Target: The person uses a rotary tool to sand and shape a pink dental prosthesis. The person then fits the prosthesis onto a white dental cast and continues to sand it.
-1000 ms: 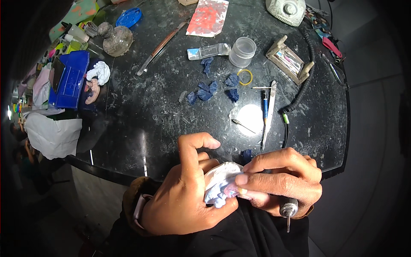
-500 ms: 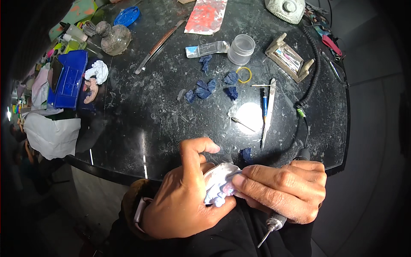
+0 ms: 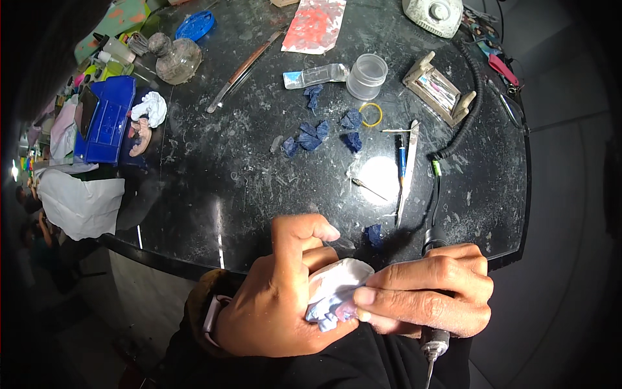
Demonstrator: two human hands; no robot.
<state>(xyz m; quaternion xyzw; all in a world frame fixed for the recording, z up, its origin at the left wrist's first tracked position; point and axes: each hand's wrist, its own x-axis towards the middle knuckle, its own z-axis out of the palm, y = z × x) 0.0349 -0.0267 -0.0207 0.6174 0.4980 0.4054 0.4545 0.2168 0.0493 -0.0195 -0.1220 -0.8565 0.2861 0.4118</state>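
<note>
Close to my body, below the table's front edge, my left hand (image 3: 269, 308) is closed round a white dental plaster cast (image 3: 342, 275), its index finger bent above it. A small pink piece (image 3: 347, 312) sits at the cast's lower side. My right hand (image 3: 440, 288) presses its fingertips on the cast beside that pink piece. Tucked in the same right hand is a dark rotary handpiece (image 3: 435, 342), its thin metal bur pointing down toward my lap. Part of the cast is hidden behind the fingers of both hands.
Dark blue sandpaper scraps (image 3: 310, 136) lie mid-table near a yellow rubber band (image 3: 371, 115), a clear jar (image 3: 367, 76) and a blue-handled tool (image 3: 402, 162). The handpiece's coiled cord (image 3: 476, 110) runs down the right. A blue tray (image 3: 108, 123) and white paper (image 3: 84, 204) stand left.
The cast has tilted and shifted slightly down in my left hand. My right hand has turned, swinging the handpiece's bur right to point more straight down; its cord has moved left.
</note>
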